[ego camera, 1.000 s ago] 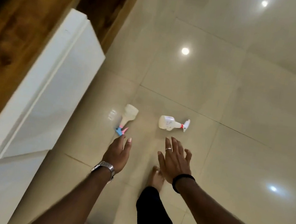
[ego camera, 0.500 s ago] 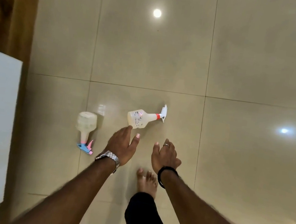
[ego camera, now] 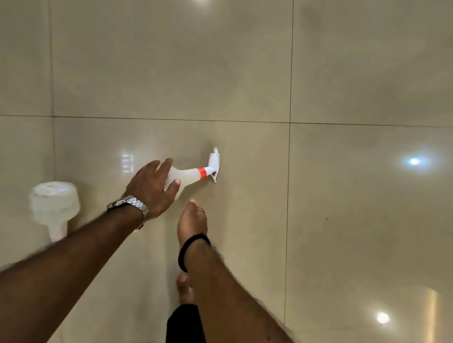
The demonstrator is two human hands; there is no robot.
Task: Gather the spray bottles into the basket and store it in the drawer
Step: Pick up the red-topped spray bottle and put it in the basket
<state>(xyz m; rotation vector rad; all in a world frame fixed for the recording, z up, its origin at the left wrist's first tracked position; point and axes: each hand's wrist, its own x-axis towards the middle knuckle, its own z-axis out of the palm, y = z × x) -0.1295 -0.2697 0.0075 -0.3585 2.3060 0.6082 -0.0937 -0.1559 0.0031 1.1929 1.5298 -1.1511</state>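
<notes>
A white spray bottle with a red collar and white trigger head (ego camera: 194, 174) lies on its side on the tiled floor. My left hand (ego camera: 152, 187), with a metal watch on the wrist, lies over the bottle's body, fingers above and thumb below, still spread. My right hand (ego camera: 193, 218), with a ring and a black wristband, hovers just below and right of it, holding nothing. A second translucent spray bottle (ego camera: 54, 204) lies at the left, base towards the top; my left forearm hides its trigger end. No basket or drawer is in view.
Glossy beige floor tiles (ego camera: 357, 217) with dark grout lines and ceiling-light reflections fill the view. My bare foot (ego camera: 184, 288) and a black trouser leg (ego camera: 186, 336) stand under my right forearm.
The view has swung right and closer, so the white cabinet has left the frame. My left hand has moved forward onto the red-collared bottle's body. My right hand has followed beside it.
</notes>
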